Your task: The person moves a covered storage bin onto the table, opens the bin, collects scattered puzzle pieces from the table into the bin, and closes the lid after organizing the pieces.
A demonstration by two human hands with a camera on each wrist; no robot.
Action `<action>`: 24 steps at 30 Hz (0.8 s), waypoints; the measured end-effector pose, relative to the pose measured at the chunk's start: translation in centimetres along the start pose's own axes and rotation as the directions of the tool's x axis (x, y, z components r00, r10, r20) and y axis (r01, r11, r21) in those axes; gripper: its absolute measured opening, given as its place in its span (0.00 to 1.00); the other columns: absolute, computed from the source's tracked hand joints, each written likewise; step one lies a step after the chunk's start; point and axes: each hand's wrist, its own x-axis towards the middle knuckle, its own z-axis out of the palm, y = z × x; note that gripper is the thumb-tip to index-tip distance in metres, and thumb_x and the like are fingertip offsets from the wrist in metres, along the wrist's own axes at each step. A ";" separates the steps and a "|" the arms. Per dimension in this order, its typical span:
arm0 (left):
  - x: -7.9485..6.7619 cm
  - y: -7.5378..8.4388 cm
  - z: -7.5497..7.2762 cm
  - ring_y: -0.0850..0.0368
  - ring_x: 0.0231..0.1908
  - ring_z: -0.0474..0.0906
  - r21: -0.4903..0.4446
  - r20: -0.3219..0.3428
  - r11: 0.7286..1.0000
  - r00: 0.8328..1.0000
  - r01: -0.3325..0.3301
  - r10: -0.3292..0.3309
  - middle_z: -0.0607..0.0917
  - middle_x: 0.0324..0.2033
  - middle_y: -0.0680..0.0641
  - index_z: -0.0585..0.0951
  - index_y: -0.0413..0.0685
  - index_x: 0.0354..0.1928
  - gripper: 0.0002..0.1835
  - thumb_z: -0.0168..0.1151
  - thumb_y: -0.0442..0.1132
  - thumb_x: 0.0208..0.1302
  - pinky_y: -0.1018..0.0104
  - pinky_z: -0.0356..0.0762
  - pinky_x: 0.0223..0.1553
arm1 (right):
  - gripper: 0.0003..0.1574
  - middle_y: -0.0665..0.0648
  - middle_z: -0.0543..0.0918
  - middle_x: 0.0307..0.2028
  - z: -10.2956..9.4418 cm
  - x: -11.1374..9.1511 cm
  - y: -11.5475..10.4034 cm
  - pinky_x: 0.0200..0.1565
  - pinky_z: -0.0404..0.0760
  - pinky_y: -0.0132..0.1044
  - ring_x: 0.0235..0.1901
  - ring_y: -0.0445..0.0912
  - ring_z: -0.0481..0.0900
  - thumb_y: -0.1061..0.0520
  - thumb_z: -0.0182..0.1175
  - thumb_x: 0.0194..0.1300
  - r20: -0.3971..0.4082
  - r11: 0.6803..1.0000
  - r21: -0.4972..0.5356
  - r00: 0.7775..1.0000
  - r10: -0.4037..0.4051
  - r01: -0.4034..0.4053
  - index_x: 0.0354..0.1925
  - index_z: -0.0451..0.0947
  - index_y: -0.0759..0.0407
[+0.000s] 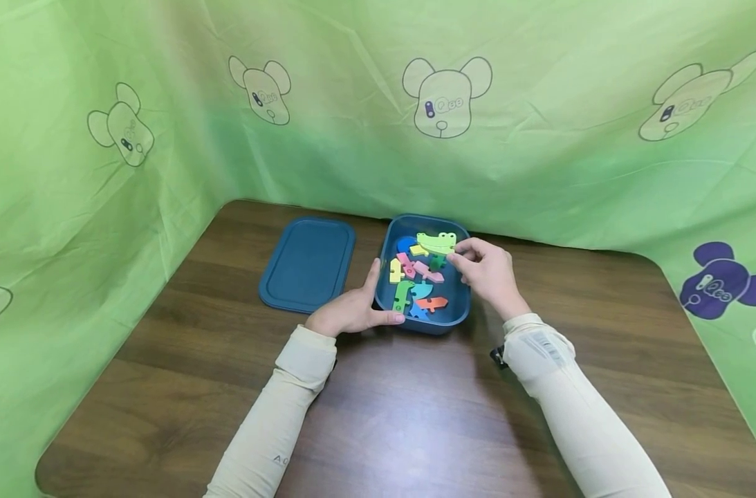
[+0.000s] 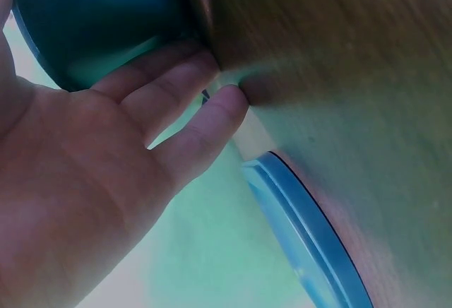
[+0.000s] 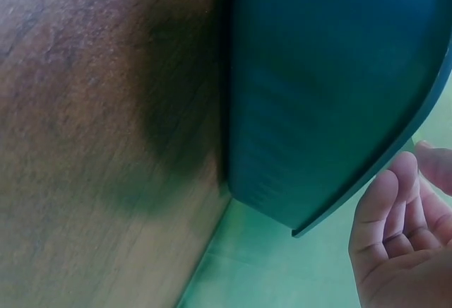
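Observation:
A dark blue lidless box (image 1: 457, 297) holds several colourful flat puzzle pieces, among them a green one (image 1: 402, 294), an orange one (image 1: 434, 303) and a pink one (image 1: 434, 274). My right hand (image 1: 491, 273) pinches a light green crocodile-shaped piece (image 1: 436, 243) by its right end, above the far part of the box. In the right wrist view the piece is out of sight and the box wall (image 3: 325, 96) fills the middle. My left hand (image 1: 355, 304) rests against the box's near left corner, thumb along the near rim, its fingers (image 2: 205, 128) fairly straight in the left wrist view.
A dark blue lid (image 1: 307, 264) lies flat on the brown wooden table (image 1: 228, 346), left of the box. Green cloth (image 1: 353, 159) with printed mouse heads hangs behind the table and at its sides.

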 end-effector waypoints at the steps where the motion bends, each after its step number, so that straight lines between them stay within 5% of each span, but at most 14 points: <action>1: 0.0 0.0 0.0 0.54 0.41 0.78 0.003 0.001 1.000 1.000 -0.001 0.001 0.73 0.59 0.37 0.22 0.61 0.71 0.62 0.57 0.70 0.55 0.58 0.73 0.45 | 0.16 0.57 0.77 0.26 0.0 0.0 0.0 0.25 0.76 0.38 0.22 0.50 0.77 0.47 0.62 0.64 0.000 1.000 0.000 1.000 -0.004 0.004 0.43 0.79 0.57; 19: -0.1 0.0 -0.2 0.54 0.40 0.77 0.006 -0.005 1.000 1.000 -0.012 0.012 0.76 0.56 0.38 0.23 0.59 0.71 0.62 0.57 0.70 0.55 0.59 0.73 0.44 | 0.16 0.57 0.78 0.27 0.1 0.2 0.0 0.25 0.77 0.37 0.21 0.49 0.77 0.47 0.63 0.63 -0.047 1.000 0.024 0.999 -0.005 0.006 0.44 0.80 0.55; 24: -0.1 0.0 -0.2 0.55 0.37 0.78 0.010 0.000 1.000 1.000 -0.008 0.008 0.78 0.52 0.38 0.21 0.61 0.70 0.62 0.57 0.70 0.55 0.60 0.73 0.41 | 0.21 0.58 0.76 0.26 0.3 0.1 0.0 0.24 0.76 0.38 0.22 0.50 0.75 0.44 0.61 0.64 0.010 0.998 -0.042 0.999 0.037 -0.036 0.47 0.79 0.56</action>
